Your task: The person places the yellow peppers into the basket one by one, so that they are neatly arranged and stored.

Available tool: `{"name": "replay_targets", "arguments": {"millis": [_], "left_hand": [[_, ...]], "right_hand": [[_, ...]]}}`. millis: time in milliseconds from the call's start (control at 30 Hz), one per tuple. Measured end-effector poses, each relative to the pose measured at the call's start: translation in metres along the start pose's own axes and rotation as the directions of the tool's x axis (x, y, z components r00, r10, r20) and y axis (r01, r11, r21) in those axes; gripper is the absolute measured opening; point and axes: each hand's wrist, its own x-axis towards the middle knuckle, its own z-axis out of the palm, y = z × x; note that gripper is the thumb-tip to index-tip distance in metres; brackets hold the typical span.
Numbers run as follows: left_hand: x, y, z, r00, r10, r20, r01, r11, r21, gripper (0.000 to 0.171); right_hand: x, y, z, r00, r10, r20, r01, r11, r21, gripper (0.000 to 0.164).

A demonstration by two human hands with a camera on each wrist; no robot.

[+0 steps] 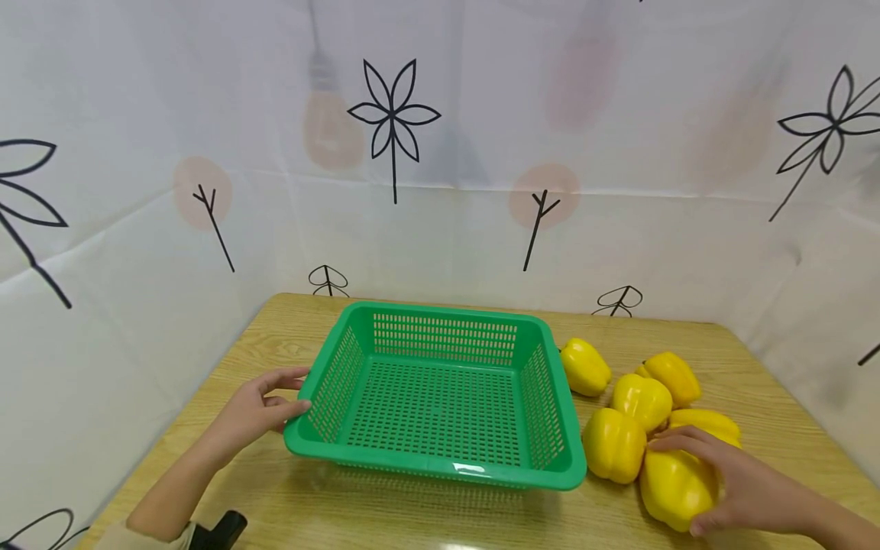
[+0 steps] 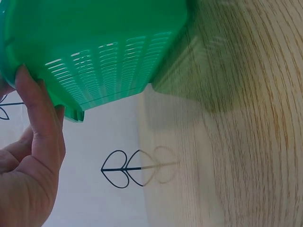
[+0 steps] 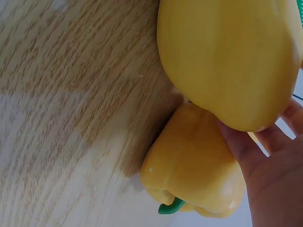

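Observation:
On the left, my left hand [image 1: 254, 412] holds the side rim of a green plastic basket [image 1: 412, 461]. In the left wrist view, its fingers [image 2: 42, 113] lie against the underside of that rim. The basket has slotted walls and nothing inside. At the right, my right hand [image 1: 752, 489] grips the nearest yellow bell pepper [image 1: 675, 489], fingers over its top and thumb at its near side. The right wrist view shows this pepper large, with another yellow bell pepper [image 3: 194, 161] bearing a green stem close beside the fingers.
More yellow bell peppers [image 1: 614, 445] cluster between the basket and my right hand, one [image 1: 584, 367] close by the basket's right wall. Everything rests on a wood-grain table [image 1: 275, 496]. A white patterned cloth [image 1: 454, 229] hangs behind and at both sides.

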Motion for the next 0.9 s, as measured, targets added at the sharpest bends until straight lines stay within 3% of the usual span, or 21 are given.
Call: {"name": "replay_targets", "arguments": {"millis": [367,733,900], "left_hand": [[0.0,-0.001,0.0,1.0,0.005,-0.001,-0.005,1.0,-0.002,0.063],[0.0,0.001,0.001,1.0,0.002,-0.006,-0.002,1.0,0.002,0.063],[0.0,0.002,0.001,1.0,-0.001,-0.007,0.001,1.0,-0.001,0.063]], "right_hand": [[-0.002,-0.005,0.002,1.0,0.023,-0.019,-0.026,0.992,-0.127,0.085],[0.0,-0.011,-0.007,0.998,0.008,-0.063,-0.018,0.986,-0.163,0.09],[0.005,-0.011,-0.015,0.997,-0.044,-0.071,0.033,0.989,-0.141,0.091]]}}
